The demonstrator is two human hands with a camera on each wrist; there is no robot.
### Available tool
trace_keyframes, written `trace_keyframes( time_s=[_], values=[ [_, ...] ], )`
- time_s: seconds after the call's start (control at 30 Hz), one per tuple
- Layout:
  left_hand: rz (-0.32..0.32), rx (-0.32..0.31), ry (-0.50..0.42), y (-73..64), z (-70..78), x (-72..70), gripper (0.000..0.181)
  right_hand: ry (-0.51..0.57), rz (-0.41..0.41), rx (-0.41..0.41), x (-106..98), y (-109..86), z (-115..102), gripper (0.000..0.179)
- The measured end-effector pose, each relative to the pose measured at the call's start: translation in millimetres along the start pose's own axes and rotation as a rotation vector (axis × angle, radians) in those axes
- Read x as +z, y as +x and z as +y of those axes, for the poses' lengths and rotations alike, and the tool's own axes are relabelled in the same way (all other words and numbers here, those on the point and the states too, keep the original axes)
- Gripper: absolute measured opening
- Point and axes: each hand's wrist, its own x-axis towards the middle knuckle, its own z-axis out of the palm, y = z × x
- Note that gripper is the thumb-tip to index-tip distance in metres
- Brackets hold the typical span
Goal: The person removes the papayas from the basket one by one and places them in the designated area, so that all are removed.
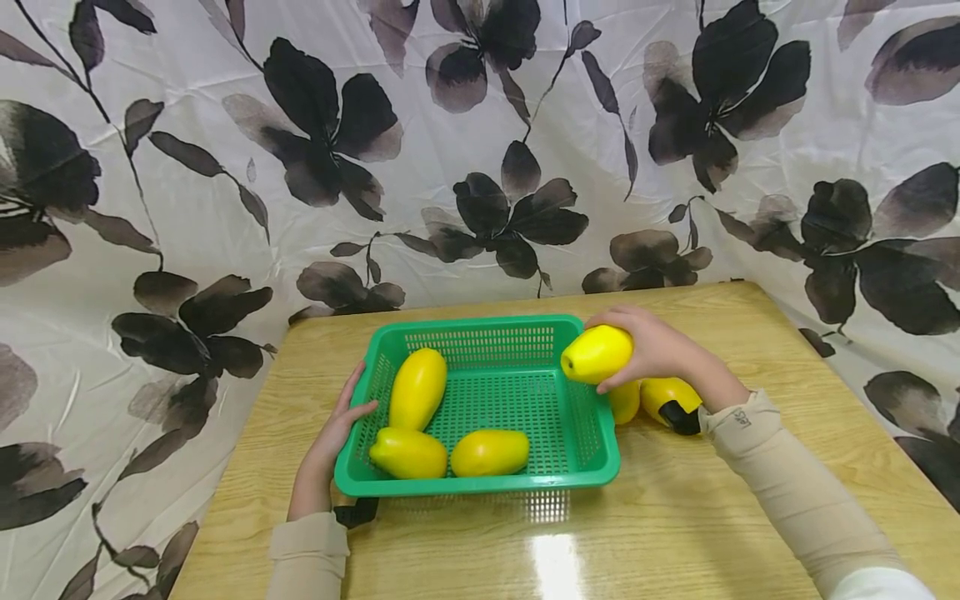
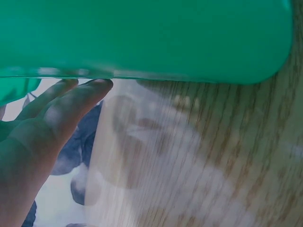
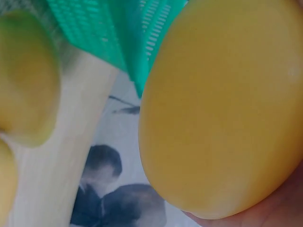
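Note:
My right hand (image 1: 652, 346) grips a yellow papaya (image 1: 597, 354) above the right rim of a green plastic basket (image 1: 480, 483). In the right wrist view that papaya (image 3: 222, 113) fills much of the picture, with part of the palm under it. My left hand (image 1: 333, 433) holds the basket's left side, thumb over the rim. The left wrist view shows its fingers (image 2: 78, 104) against the outside. Inside the basket lie three papayas: one upright along the left (image 1: 418, 390), one front left (image 1: 408, 454) and one front middle (image 1: 490, 453).
Right of the basket, more papayas (image 1: 670, 396) rest on the wooden table (image 1: 750, 500), partly hidden by my right hand and a black wrist device (image 1: 681, 418). A flower-print cloth (image 1: 450, 125) hangs behind the table and along its sides.

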Motion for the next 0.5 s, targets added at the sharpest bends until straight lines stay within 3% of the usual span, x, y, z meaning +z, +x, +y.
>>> trace_keyframes(
  time_s=[0.5],
  values=[
    [0.0, -0.005, -0.008, 0.0, -0.9, -0.5, 0.069, -0.019, 0.08, 0.123, -12, -35.9, 38, 0.085]
  ],
)
